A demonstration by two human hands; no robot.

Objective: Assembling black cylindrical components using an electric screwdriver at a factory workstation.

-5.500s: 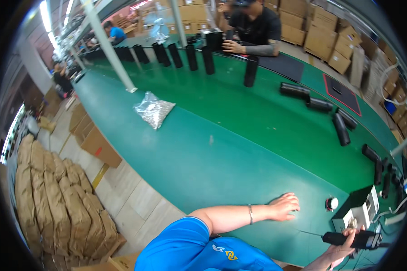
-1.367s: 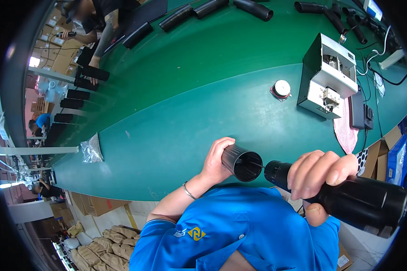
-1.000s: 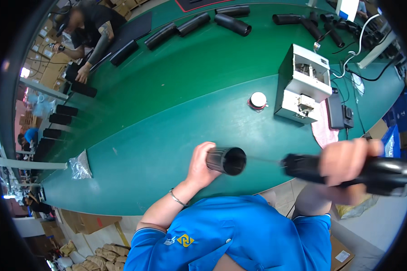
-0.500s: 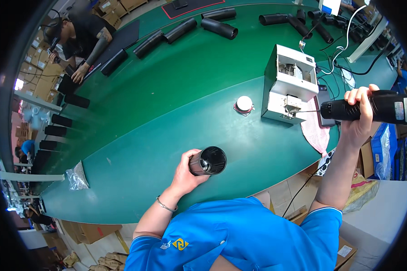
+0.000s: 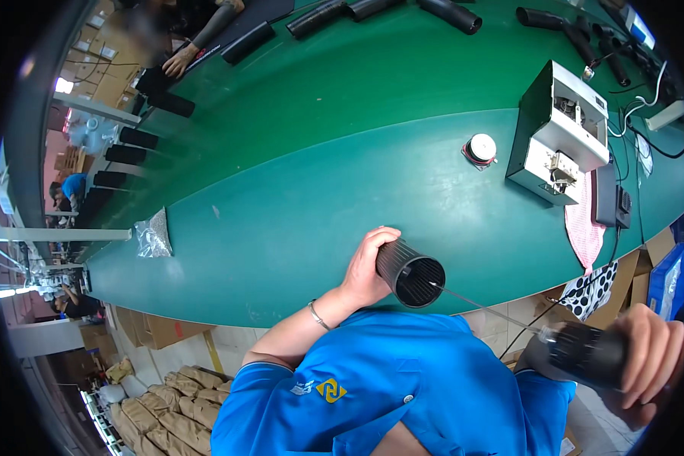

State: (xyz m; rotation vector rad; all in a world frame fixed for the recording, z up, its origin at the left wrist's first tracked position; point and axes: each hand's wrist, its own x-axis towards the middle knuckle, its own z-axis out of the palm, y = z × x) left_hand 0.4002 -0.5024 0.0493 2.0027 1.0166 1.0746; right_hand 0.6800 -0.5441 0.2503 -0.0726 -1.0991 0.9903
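Observation:
My left hand (image 5: 366,267) is wrapped round a black ribbed cylinder (image 5: 400,258), tilted so its open end faces right and toward me. In my right hand (image 5: 650,357), at the lower right, is a black electric screwdriver (image 5: 589,351), somewhat blurred. Its long thin bit (image 5: 490,308) runs leftward, and the tip reaches the cylinder's open mouth. Whether a screw sits on the tip is too small to tell, and the depth inside the cylinder is hard to judge.
A white metal box-shaped machine (image 5: 577,139) stands at the right, beside a pink cloth (image 5: 584,232). Left of it is a small white-topped round object (image 5: 481,148). Black cylinders (image 5: 319,19) line the far side. A bag (image 5: 153,234) lies left. A co-worker's hand (image 5: 178,62) rests at the far left.
My right hand has brought the screwdriver from the machine down toward me, its bit now at the cylinder. My left hand has tilted the cylinder to the right. The view has shifted.

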